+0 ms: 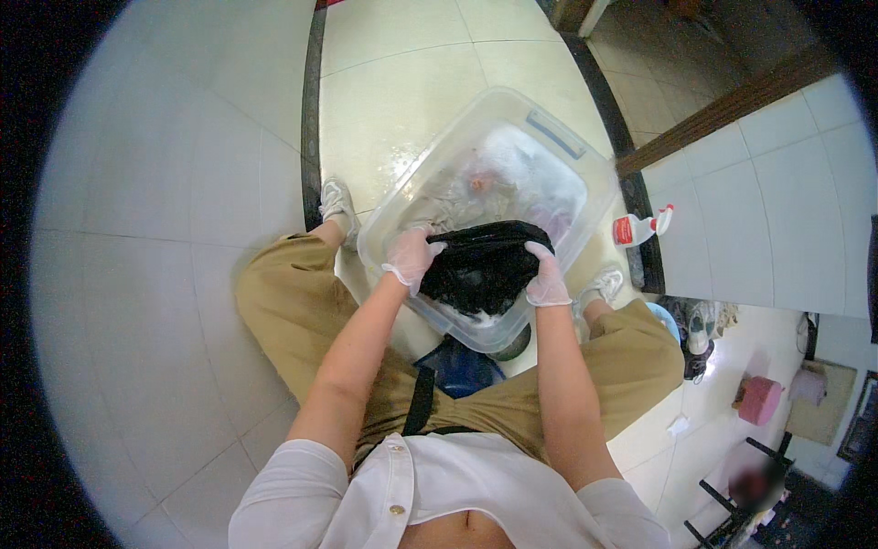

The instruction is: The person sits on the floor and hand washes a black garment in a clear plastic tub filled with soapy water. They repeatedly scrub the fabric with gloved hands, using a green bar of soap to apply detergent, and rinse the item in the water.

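Note:
A clear plastic tub holding foamy water and soaking clothes stands on the tiled floor between my feet. A wet black garment hangs stretched over the tub's near side. My left hand, in a thin clear glove, grips the garment's left edge. My right hand, gloved the same way, grips its right edge. Both forearms come in from below across my tan trousers.
A white and red spray bottle lies on the floor right of the tub. Shoes and a pink stool sit at the lower right. A dark tile strip runs across the floor at left, and a white tiled wall rises at right.

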Demonstrator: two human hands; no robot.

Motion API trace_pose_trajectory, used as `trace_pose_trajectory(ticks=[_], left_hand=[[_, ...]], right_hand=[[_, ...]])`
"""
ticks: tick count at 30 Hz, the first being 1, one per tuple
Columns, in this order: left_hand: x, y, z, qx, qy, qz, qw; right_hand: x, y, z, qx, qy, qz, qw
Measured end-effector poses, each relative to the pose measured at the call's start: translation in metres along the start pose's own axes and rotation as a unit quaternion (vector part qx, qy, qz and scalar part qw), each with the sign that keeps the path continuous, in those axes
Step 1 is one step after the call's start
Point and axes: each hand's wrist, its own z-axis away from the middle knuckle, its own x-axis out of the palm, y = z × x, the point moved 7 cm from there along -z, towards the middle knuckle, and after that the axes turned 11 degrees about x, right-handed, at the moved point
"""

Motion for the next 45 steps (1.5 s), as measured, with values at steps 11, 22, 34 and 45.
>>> trace_pose_trajectory(ticks=[11, 22, 34, 45], left_hand=[[0.007, -0.027, 0.007, -0.034, 0.014, 0.076, 0.996], [0.01, -0.004, 0.015, -0.028, -0.046, 0.043, 0.998], [0.01, -0.002, 0.014, -0.032, -0.062, 0.037, 0.997], [0.011, 0.001, 0.014, -0.001, -0.062, 0.007, 0.998]], right_hand=[[-0.012, 0.003, -0.017, -0.063, 0.027, 0.081, 0.994], [-0.015, -0.003, -0.016, -0.089, 0.044, 0.16, 0.982], [-0.007, -0.004, -0.007, -0.108, 0.047, 0.183, 0.976], [0.003, -0.004, 0.006, -0.106, 0.05, 0.17, 0.978]])
